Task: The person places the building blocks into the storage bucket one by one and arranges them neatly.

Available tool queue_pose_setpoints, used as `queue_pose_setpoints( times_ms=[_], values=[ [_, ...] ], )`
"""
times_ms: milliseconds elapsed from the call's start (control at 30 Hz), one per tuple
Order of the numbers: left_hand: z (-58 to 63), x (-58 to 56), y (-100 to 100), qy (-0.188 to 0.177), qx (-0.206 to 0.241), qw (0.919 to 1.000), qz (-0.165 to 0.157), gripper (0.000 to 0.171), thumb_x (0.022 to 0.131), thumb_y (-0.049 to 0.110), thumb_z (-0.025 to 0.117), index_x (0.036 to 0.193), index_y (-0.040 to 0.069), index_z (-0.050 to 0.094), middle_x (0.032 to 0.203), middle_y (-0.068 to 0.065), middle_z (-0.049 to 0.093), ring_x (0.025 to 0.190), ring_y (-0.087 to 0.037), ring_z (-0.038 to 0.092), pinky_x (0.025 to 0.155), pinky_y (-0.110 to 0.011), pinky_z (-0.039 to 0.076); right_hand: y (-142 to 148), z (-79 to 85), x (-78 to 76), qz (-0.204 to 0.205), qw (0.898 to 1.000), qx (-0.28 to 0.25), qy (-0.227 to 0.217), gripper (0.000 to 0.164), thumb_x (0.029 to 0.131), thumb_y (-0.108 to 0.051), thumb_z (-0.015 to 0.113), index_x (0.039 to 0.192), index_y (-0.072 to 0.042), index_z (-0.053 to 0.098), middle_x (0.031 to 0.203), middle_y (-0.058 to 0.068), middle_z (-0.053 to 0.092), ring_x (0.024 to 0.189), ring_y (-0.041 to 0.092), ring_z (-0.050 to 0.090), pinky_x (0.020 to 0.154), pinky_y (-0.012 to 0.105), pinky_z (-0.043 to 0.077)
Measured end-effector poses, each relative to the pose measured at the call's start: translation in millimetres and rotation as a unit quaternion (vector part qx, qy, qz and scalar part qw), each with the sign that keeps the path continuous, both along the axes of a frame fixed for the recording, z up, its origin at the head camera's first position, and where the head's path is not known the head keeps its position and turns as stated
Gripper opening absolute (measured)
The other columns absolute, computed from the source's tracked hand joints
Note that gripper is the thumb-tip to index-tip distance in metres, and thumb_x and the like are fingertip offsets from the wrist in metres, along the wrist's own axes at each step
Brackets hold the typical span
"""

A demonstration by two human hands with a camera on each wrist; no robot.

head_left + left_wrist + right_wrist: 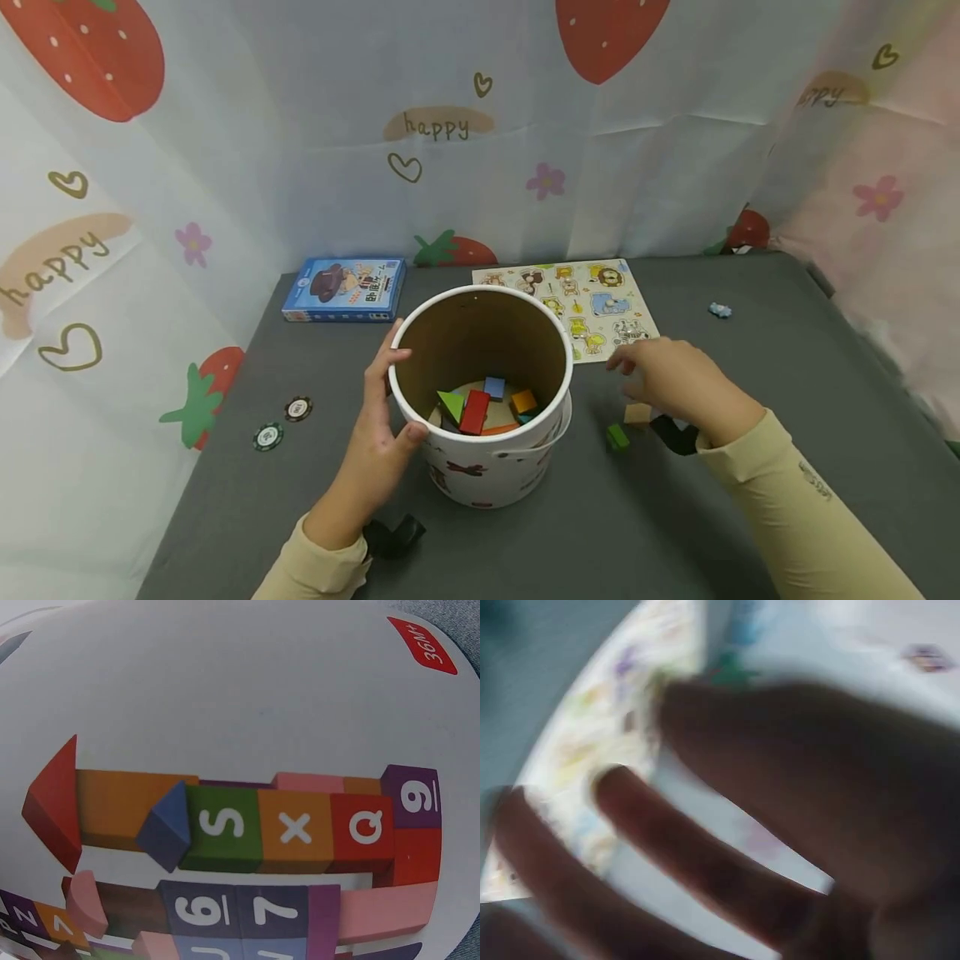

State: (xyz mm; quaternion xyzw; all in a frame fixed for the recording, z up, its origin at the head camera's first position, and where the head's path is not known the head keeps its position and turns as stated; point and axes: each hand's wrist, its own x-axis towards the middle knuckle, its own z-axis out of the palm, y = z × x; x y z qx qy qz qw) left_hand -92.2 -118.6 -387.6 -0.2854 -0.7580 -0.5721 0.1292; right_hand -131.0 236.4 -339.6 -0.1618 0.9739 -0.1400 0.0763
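Observation:
A white bucket with a wire-like handle stands mid-table. My left hand grips its left side, a finger over the rim and the thumb at the front. Inside lie several toy blocks, among them a red block, a green triangular block, a blue block and an orange block. Printed block pictures on the bucket's wall fill the left wrist view. To the right, my right hand hovers with spread, loosely bent fingers, holding nothing visible. Below it are a green block and a pale wooden block.
Behind the bucket lie a blue game box and an animal puzzle board. Two poker chips, one black and one green, lie at left. A small blue-white piece sits at far right. A printed curtain hangs behind.

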Motion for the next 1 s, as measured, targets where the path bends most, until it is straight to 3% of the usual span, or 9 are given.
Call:
queue_pose_setpoints(
  times_ms=[100, 167, 267, 433, 600, 700, 800, 900, 1000],
  values=[
    [0.3, 0.6, -1, -0.005, -0.002, 1.0, 0.003, 0.087, 0.086, 0.069, 0.047, 0.145, 0.01, 0.022, 0.16, -0.002, 0.002, 0.143, -0.025, 0.009, 0.096, -0.069, 0.026, 10, -26.3, -1.5, 0.004, 0.997, 0.033, -0.068, 0.03, 0.083, -0.011, 0.071, 0.112, -0.013, 0.069, 0.104, 0.006, 0.066, 0.074, 0.018, 0.057, 0.061, 0.037, 0.045],
    [0.5, 0.8, -1, -0.006, -0.001, 1.0, 0.003, 0.087, 0.086, 0.069, 0.047, 0.145, 0.01, 0.022, 0.16, -0.002, 0.002, 0.143, -0.025, 0.01, 0.097, -0.069, 0.025, 13, -42.6, -2.2, 0.003, 0.996, 0.037, -0.077, 0.026, 0.083, -0.012, 0.073, 0.109, -0.014, 0.071, 0.102, 0.006, 0.065, 0.075, 0.019, 0.056, 0.063, 0.038, 0.045],
    [0.7, 1.0, -1, -0.007, -0.002, 1.0, 0.004, 0.087, 0.086, 0.069, 0.048, 0.145, 0.01, 0.022, 0.16, -0.001, 0.003, 0.143, -0.025, 0.01, 0.097, -0.068, 0.025, 16, -61.2, -2.8, -0.001, 0.998, 0.027, -0.055, 0.008, 0.083, -0.009, 0.072, 0.09, -0.014, 0.072, 0.088, 0.003, 0.061, 0.067, 0.018, 0.052, 0.059, 0.036, 0.044],
    [0.7, 2.1, -1, -0.009, -0.005, 0.9999, 0.006, 0.087, 0.086, 0.069, 0.047, 0.146, 0.011, 0.022, 0.16, 0.0, 0.002, 0.142, -0.025, 0.012, 0.097, -0.068, 0.027, 16, -68.0, -4.2, -0.014, 1.0, 0.002, -0.013, 0.015, 0.081, -0.006, 0.072, 0.072, -0.015, 0.065, 0.069, -0.003, 0.056, 0.058, 0.014, 0.048, 0.055, 0.033, 0.04],
    [0.9, 3.1, -2, -0.01, -0.008, 0.9999, 0.009, 0.087, 0.086, 0.069, 0.047, 0.146, 0.012, 0.021, 0.16, 0.001, 0.002, 0.142, -0.025, 0.012, 0.097, -0.068, 0.026, 1, -28.9, 3.8, -0.014, 0.991, -0.056, 0.118, 0.012, 0.08, -0.01, 0.075, 0.08, -0.015, 0.064, 0.08, -0.002, 0.056, 0.062, 0.013, 0.05, 0.056, 0.035, 0.041],
    [1.7, 3.4, -2, -0.008, -0.009, 0.9999, 0.011, 0.088, 0.086, 0.07, 0.046, 0.146, 0.012, 0.021, 0.16, 0.0, 0.002, 0.143, -0.025, 0.012, 0.097, -0.068, 0.026, -19, 12.4, 15.1, 0.003, 0.968, -0.114, 0.222, 0.018, 0.077, -0.006, 0.076, 0.085, -0.015, 0.062, 0.092, 0.0, 0.052, 0.068, 0.011, 0.049, 0.057, 0.032, 0.042],
    [2.4, 3.2, -2, -0.008, -0.011, 0.9999, 0.011, 0.088, 0.085, 0.07, 0.046, 0.146, 0.011, 0.021, 0.16, 0.0, 0.002, 0.143, -0.024, 0.012, 0.097, -0.068, 0.027, -43, 50.1, 25.7, 0.046, 0.943, -0.164, 0.285, 0.021, 0.075, -0.003, 0.075, 0.084, -0.015, 0.061, 0.098, 0.0, 0.048, 0.072, 0.008, 0.049, 0.059, 0.029, 0.042],
    [2.2, 2.5, -2, -0.009, -0.009, 0.9999, 0.009, 0.089, 0.085, 0.071, 0.045, 0.146, 0.01, 0.021, 0.16, 0.0, 0.003, 0.142, -0.024, 0.013, 0.097, -0.067, 0.027, -68, 73.4, 30.0, 0.105, 0.935, -0.189, 0.283, 0.021, 0.075, -0.004, 0.077, 0.083, -0.017, 0.063, 0.098, -0.001, 0.047, 0.071, 0.004, 0.051, 0.06, 0.025, 0.044],
    [3.0, 2.4, -1, -0.008, -0.009, 0.9999, 0.007, 0.089, 0.085, 0.071, 0.045, 0.146, 0.011, 0.022, 0.16, 0.0, 0.003, 0.142, -0.024, 0.014, 0.098, -0.066, 0.026, -91, 80.9, 27.1, 0.163, 0.946, -0.165, 0.228, 0.017, 0.075, -0.01, 0.081, 0.083, -0.018, 0.068, 0.095, -0.003, 0.047, 0.069, 0.002, 0.052, 0.061, 0.022, 0.045]
  ],
)
